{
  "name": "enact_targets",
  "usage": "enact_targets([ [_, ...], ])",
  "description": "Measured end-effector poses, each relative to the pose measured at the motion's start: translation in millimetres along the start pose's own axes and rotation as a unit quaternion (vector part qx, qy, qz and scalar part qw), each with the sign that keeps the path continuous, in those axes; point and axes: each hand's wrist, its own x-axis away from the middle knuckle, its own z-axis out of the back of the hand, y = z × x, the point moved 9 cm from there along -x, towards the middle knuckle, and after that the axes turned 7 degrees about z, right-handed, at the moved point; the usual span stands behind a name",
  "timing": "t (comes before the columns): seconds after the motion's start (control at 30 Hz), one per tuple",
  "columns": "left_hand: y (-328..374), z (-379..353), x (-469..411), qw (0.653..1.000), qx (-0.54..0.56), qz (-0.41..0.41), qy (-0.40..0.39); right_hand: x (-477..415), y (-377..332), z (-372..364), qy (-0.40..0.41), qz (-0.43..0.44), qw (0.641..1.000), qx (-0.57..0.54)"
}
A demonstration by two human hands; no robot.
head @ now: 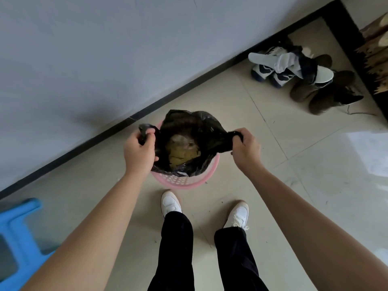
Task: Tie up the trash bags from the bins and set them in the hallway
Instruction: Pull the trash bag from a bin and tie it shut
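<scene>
A black trash bag (195, 127) sits in a round pink bin (184, 181) on the tiled floor by the wall. The bag's mouth gapes, showing yellowish scraps and crumpled waste (182, 150) inside. My left hand (138, 152) grips the bag's left handle, pulled up over the bin's left rim. My right hand (244, 147) grips the right handle, stretched out past the bin's right side. Both handles are held apart, with the bag still seated in the bin.
A blue plastic stool (19, 238) stands at the lower left. Several shoes and boots (302, 76) lie against the black baseboard at the upper right, beside a dark doorframe (344, 32). My feet in white sneakers (171, 203) stand just behind the bin.
</scene>
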Motion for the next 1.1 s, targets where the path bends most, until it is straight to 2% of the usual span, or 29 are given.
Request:
enact_targets([
  [0.07,-14,0,4,0.999,-0.031,0.018,-0.028,6,10,0,-0.006,-0.025,1.0,0.016],
  [0.17,-11,6,13,0.999,-0.03,-0.006,-0.043,12,7,2,-0.005,-0.017,1.0,0.024],
  [0.3,-15,25,29,0.999,-0.037,0.002,-0.002,24,-8,2,-0.048,0.012,0.985,0.163],
  [0.37,1,41,43,0.999,-0.035,-0.02,0.036,32,-30,15,-0.03,0.04,0.976,0.213],
  [0.5,49,65,73,0.991,-0.01,-0.106,0.081,50,-85,48,0.05,0.12,0.961,0.242],
  [0.63,91,92,101,0.984,-0.002,-0.147,0.099,90,-121,84,0.07,0.131,0.986,0.075],
  [0.73,130,107,130,0.975,-0.023,-0.194,0.103,116,-132,105,0.058,0.095,0.991,-0.074],
  [0.83,145,115,147,0.992,0.022,-0.112,0.044,142,-145,129,0.047,0.025,0.979,-0.199],
  [0.9,154,118,160,0.997,0.064,-0.046,-0.015,165,-157,147,0.021,-0.012,0.971,-0.236],
  [1.0,198,127,194,0.994,0.06,-0.061,-0.063,195,-181,178,-0.007,-0.015,0.959,-0.282],
  [1.1,266,137,238,0.988,0.052,-0.115,-0.093,216,-220,237,0.046,0.001,0.937,-0.345],
])
